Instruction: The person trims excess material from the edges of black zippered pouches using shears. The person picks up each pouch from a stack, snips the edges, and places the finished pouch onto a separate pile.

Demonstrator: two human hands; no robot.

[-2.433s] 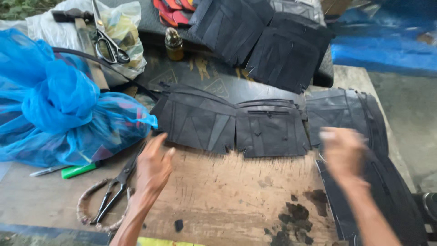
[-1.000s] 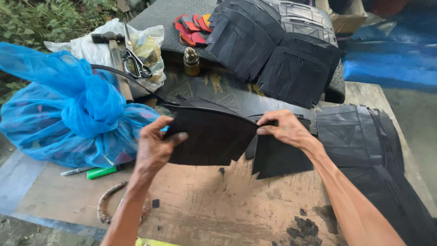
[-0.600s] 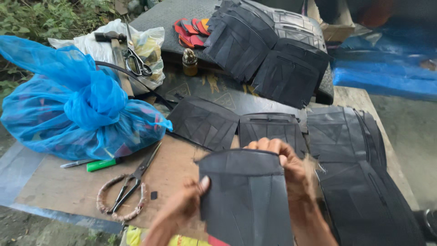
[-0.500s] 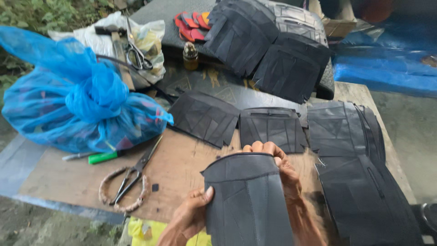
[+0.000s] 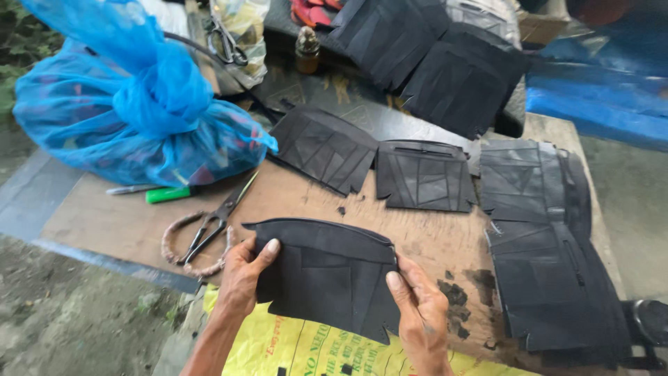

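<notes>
I hold a black stitched panel [image 5: 327, 275], flat and roughly rectangular with a curved top edge, over the near edge of a wooden board [image 5: 139, 223]. My left hand [image 5: 245, 278] grips its left side with the thumb on top. My right hand [image 5: 421, 313] grips its right side, thumb pressed near the right edge. Two similar black panels [image 5: 320, 147] [image 5: 423, 175] lie side by side on the board beyond it.
A stack of black panels [image 5: 550, 271] lies at the right. More black pieces [image 5: 431, 63] rest at the back. A tied blue net bag [image 5: 132, 118] fills the left. Scissors [image 5: 212, 223], a green marker [image 5: 167, 195], a small bottle [image 5: 307, 49] and a yellow sheet [image 5: 299, 351] are nearby.
Both hands lifted one black panel off the row on the board, brought it toward me and turned it; it is now held lower and wider, with a hand at each side.
</notes>
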